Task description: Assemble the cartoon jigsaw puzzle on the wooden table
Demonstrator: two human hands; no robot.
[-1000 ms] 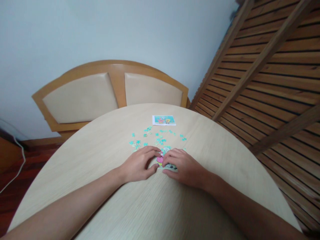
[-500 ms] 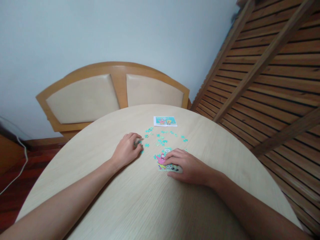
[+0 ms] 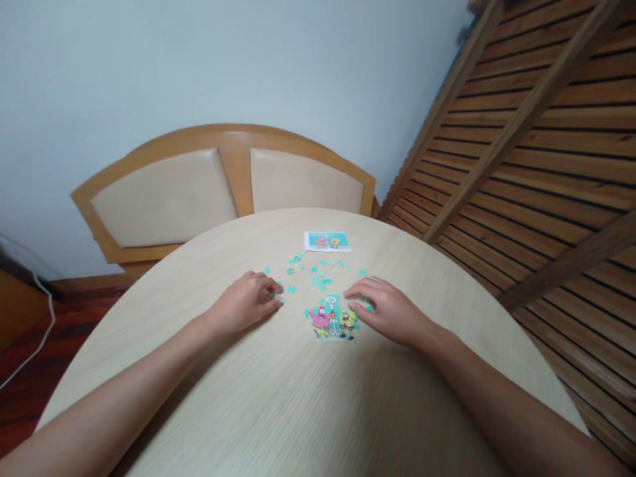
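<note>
A partly joined cartoon puzzle (image 3: pixel 332 318) with pink and yellow figures lies on the round pale wooden table (image 3: pixel 298 404). My left hand (image 3: pixel 246 305) rests to its left, fingertips on loose turquoise pieces (image 3: pixel 278 291); whether it grips one is hidden. My right hand (image 3: pixel 387 308) lies flat just right of the joined puzzle, fingers spread, touching a turquoise piece (image 3: pixel 368 308) by its edge. More loose turquoise pieces (image 3: pixel 318 275) are scattered behind the joined part.
A small reference picture card (image 3: pixel 326 240) lies at the table's far side. Two chairs with beige padded backs (image 3: pixel 228 185) stand behind the table. A slatted wooden panel (image 3: pixel 536 132) leans at the right. A white cable (image 3: pixel 42 318) hangs at the left.
My left hand left the joined puzzle and moved left to the loose pieces. My right hand slid off the puzzle to its right, uncovering the figures.
</note>
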